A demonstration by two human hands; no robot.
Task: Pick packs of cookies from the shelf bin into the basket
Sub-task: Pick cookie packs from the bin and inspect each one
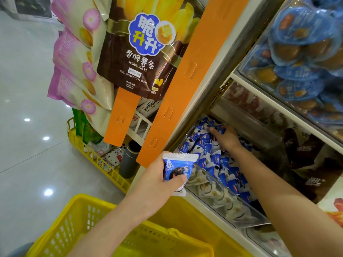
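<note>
Left hand [159,182], lower centre, is wrapped round one blue cookie pack [176,168], thumb across its front, just above the far rim of the yellow basket [74,203] at the bottom of the frame. Right hand [225,138] is deep in the shelf bin [224,196], right of centre, fingers down among the heap of blue packs [219,164]. Whether it has hold of one, I cannot tell. A bag of potato sticks [141,52] hangs at upper centre.
</note>
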